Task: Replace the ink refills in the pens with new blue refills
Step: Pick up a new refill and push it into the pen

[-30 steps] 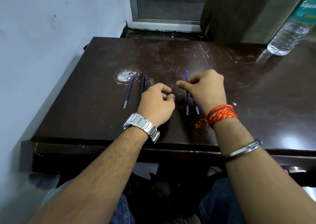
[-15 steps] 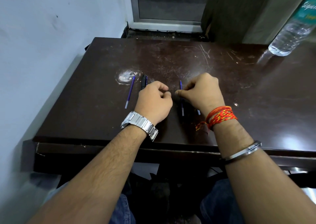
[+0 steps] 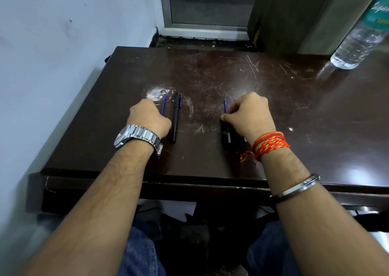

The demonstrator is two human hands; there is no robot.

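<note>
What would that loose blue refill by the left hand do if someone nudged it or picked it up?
The blue refill is a very thin, round tube lying flat on the glossy table, so a sideways nudge would probably roll or slide it. It looks very light, and being so slim it might bend a little. Lying flat beside the left hand, it may be fiddly to pinch up.

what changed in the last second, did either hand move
The left hand moved left, off the black pen, to the blue refill beside it; the pen now lies fully exposed. The right hand stayed over the refills on its side. The water bottle and table are unchanged.
</note>
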